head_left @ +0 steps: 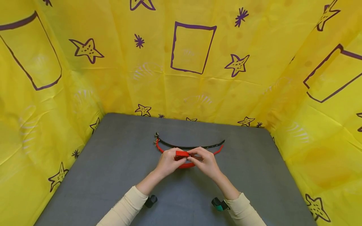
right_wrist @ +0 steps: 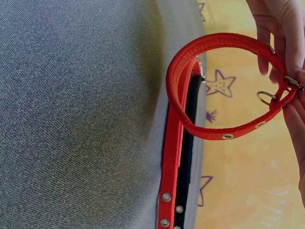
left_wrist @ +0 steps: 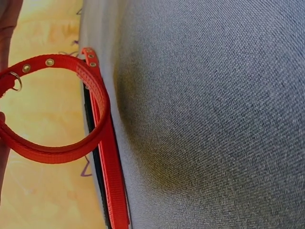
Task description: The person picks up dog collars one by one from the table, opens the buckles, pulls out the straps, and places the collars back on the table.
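Both hands hold a red collar (right_wrist: 174, 86), closed into a loop, above the grey surface. My left hand (head_left: 167, 161) pinches it on one side, and my right hand (head_left: 208, 164) grips it opposite, fingertips nearly meeting. A metal buckle (right_wrist: 292, 81) shows between the fingers in the right wrist view. Near it hang a ring (right_wrist: 267, 98) and a strap part with metal eyelets (right_wrist: 227, 137). Behind the hands a second red collar (left_wrist: 114, 176) lies stretched out alongside a black collar (head_left: 192, 147). Their buckles are at the left and their eyelet ends at the right. Fingers partly hide the held collar.
A grey cloth-covered table (head_left: 93, 175) spreads beneath the hands. Yellow fabric walls (head_left: 113, 78) with purple star drawings enclose its back and both sides. Dark wrist devices (head_left: 151, 201) are worn near both cream sleeves (head_left: 124, 205).
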`<state>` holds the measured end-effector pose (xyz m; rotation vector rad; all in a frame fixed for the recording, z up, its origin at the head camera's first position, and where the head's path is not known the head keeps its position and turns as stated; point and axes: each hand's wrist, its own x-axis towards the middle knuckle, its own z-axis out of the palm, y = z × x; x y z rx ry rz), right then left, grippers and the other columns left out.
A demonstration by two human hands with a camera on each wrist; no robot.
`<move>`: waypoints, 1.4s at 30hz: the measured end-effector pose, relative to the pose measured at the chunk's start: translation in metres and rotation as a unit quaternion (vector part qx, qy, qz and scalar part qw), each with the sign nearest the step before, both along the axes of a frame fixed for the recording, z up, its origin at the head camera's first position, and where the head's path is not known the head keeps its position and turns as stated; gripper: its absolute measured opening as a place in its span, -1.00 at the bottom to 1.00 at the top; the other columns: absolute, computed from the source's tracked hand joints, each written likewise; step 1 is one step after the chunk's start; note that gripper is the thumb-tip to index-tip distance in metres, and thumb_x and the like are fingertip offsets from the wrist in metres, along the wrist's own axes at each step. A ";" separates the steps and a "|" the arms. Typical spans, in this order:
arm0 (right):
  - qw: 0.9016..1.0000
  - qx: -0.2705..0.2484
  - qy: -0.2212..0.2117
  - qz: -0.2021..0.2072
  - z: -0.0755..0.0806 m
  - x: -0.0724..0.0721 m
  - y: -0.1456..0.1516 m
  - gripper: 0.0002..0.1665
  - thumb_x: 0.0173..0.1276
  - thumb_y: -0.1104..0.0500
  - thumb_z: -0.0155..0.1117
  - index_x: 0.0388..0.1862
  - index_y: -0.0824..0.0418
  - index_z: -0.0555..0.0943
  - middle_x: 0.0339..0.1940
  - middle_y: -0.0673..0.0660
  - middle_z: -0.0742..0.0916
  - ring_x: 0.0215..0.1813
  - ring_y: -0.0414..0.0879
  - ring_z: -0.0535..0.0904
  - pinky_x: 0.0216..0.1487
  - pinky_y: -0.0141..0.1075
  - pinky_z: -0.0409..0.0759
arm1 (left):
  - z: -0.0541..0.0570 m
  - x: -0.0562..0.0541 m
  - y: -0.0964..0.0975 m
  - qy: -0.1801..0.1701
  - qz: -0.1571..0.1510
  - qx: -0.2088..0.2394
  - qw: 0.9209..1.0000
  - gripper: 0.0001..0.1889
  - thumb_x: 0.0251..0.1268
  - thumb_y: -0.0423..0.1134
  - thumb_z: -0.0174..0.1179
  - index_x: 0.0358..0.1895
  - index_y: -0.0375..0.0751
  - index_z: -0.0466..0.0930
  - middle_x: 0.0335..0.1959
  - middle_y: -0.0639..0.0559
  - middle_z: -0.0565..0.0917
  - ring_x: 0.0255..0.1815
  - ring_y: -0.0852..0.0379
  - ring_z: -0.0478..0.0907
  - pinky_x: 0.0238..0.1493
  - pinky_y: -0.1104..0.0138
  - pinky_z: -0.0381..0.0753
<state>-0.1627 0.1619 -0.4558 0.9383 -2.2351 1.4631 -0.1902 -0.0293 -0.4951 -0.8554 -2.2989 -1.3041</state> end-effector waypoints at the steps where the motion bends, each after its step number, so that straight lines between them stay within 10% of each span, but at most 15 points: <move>1: 1.000 -0.001 0.000 0.001 -0.001 0.000 0.000 -0.72 0.09 0.52 0.42 -0.17 0.44 0.67 -0.24 0.31 0.70 -0.21 0.16 0.67 -0.24 -0.13 0.70 | 0.000 0.000 0.000 0.001 0.001 0.001 1.000 -0.94 0.06 -0.36 0.41 -0.38 -0.14 0.76 -0.34 0.10 0.72 -0.37 0.25 0.61 -0.34 0.43 0.61; 42: 0.998 -0.012 -0.054 0.000 0.002 0.004 0.003 -0.76 0.16 0.47 0.40 -0.15 0.41 0.67 -0.18 0.29 0.70 -0.15 0.13 0.67 -0.16 -0.07 0.69 | -0.007 0.002 0.001 -0.023 -0.034 0.112 0.993 -0.87 0.05 -0.43 0.44 -0.31 -0.18 0.76 -0.35 0.06 0.74 -0.43 0.23 0.62 -0.40 0.41 0.63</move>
